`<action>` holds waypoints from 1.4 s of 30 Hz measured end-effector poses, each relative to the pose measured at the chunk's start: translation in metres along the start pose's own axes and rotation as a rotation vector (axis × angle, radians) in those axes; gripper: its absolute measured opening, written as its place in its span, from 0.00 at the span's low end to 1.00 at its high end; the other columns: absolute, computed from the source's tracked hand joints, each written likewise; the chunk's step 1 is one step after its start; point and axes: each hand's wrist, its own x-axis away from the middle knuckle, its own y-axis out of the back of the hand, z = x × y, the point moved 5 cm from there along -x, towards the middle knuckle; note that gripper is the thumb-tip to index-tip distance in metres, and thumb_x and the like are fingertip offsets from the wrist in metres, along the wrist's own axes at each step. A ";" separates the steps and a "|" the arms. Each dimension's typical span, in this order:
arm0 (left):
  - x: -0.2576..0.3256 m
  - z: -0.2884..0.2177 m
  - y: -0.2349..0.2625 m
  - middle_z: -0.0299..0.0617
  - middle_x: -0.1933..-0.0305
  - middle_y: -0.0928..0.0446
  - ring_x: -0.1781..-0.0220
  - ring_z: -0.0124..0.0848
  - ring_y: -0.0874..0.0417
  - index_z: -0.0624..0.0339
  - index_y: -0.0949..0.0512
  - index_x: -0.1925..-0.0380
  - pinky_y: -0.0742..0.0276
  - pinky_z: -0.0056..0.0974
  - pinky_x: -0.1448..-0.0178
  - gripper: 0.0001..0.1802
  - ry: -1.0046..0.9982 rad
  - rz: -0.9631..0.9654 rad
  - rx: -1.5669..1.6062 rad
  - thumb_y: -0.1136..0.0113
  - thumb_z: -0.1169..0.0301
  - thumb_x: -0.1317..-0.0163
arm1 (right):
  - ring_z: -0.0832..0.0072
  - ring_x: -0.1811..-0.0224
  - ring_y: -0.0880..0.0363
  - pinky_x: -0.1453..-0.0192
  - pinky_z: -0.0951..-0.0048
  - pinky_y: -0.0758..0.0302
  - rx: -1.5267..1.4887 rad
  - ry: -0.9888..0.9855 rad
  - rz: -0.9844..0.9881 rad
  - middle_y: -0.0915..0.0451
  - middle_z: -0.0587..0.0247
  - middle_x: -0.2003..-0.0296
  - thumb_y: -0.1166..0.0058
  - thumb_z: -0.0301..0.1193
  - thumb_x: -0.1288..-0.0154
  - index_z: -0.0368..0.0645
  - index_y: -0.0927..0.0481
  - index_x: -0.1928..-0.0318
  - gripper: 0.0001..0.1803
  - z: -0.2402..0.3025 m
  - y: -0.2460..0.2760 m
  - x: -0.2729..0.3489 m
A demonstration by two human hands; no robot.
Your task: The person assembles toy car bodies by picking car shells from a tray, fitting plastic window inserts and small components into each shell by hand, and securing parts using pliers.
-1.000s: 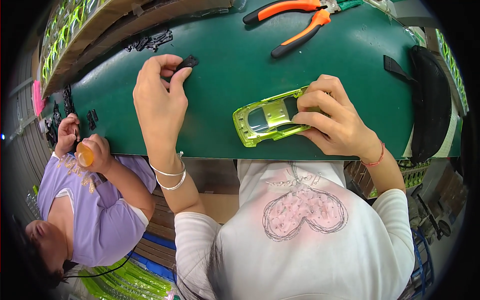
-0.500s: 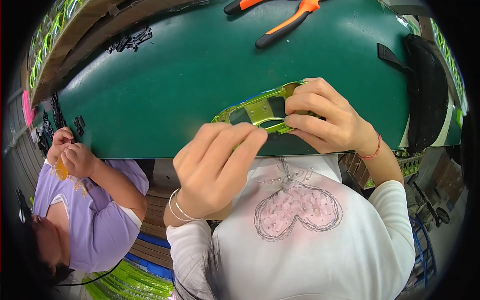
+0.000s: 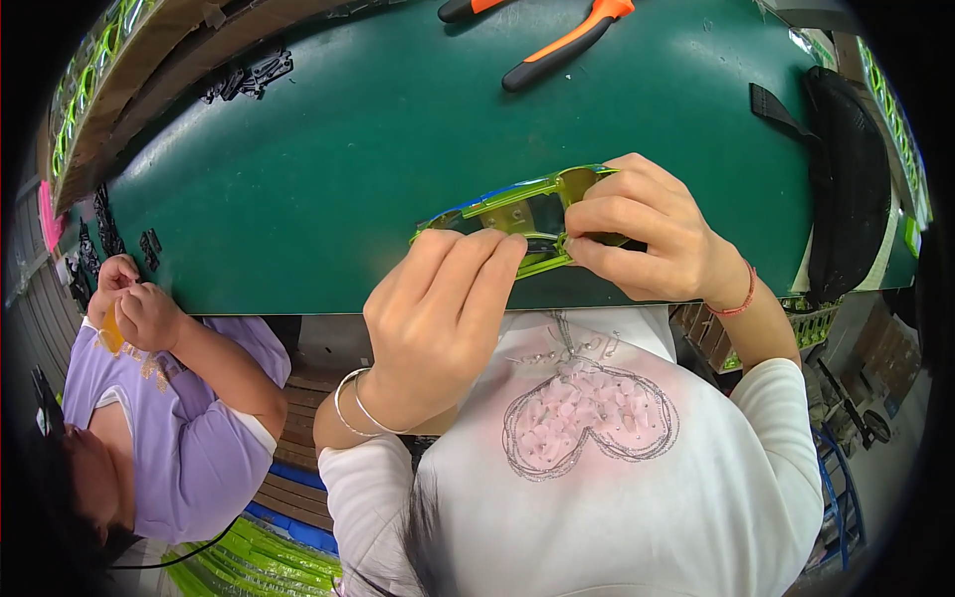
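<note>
The person's right hand (image 3: 652, 234) was clamped on a lime-green toy car body (image 3: 517, 214), thumb below and fingers curled over its right end, holding it tilted just above the near edge of the green work mat (image 3: 328, 169). The left hand (image 3: 438, 308) met the same shell from the near side, its fingertips (image 3: 497, 249) pressed together against the lower edge of the car body; whether they pinched a small part there could not be told. Two thin bangles (image 3: 363, 408) circled the left wrist, and a red cord bracelet (image 3: 741, 298) the right.

Beyond the car body, at the far edge of the mat, lay orange-handled pliers (image 3: 567, 40). To the far left of the car body sat a heap of small black plastic parts (image 3: 249, 72). To its right, at the mat's end, lay a black strap (image 3: 846, 169).

Left of the mat, a co-worker in a lilac shirt (image 3: 179, 428) held a small orange piece (image 3: 109, 333) in both hands.
</note>
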 end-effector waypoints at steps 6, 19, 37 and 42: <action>-0.006 -0.003 0.002 0.44 0.64 0.15 0.65 0.40 0.16 0.67 0.15 0.62 0.19 0.39 0.64 0.17 0.105 0.094 0.091 0.33 0.87 0.55 | 0.65 0.65 0.22 0.58 0.64 0.21 -0.010 0.001 0.002 0.18 0.59 0.61 0.34 0.23 0.53 0.38 0.23 0.71 0.10 -0.001 0.000 0.000; -0.002 -0.002 -0.002 0.46 0.65 0.15 0.67 0.41 0.15 0.69 0.14 0.63 0.17 0.39 0.65 0.17 0.052 -0.008 0.127 0.35 0.88 0.57 | 0.64 0.68 0.23 0.61 0.65 0.21 -0.004 -0.007 -0.013 0.18 0.59 0.62 0.34 0.23 0.55 0.38 0.24 0.73 0.10 -0.002 0.000 0.000; -0.004 0.003 -0.010 0.42 0.66 0.19 0.65 0.34 0.18 0.69 0.16 0.65 0.20 0.34 0.68 0.15 -0.151 0.002 0.124 0.33 0.77 0.58 | 0.66 0.68 0.25 0.60 0.64 0.23 0.006 -0.011 -0.011 0.19 0.60 0.62 0.37 0.24 0.54 0.38 0.27 0.74 0.10 -0.002 -0.002 0.000; -0.012 -0.006 -0.002 0.44 0.65 0.19 0.65 0.36 0.16 0.70 0.16 0.65 0.18 0.36 0.66 0.16 -0.202 0.068 0.096 0.35 0.79 0.59 | 0.66 0.69 0.26 0.62 0.65 0.25 0.034 -0.034 0.006 0.19 0.61 0.63 0.38 0.25 0.54 0.39 0.25 0.73 0.08 0.002 -0.006 0.000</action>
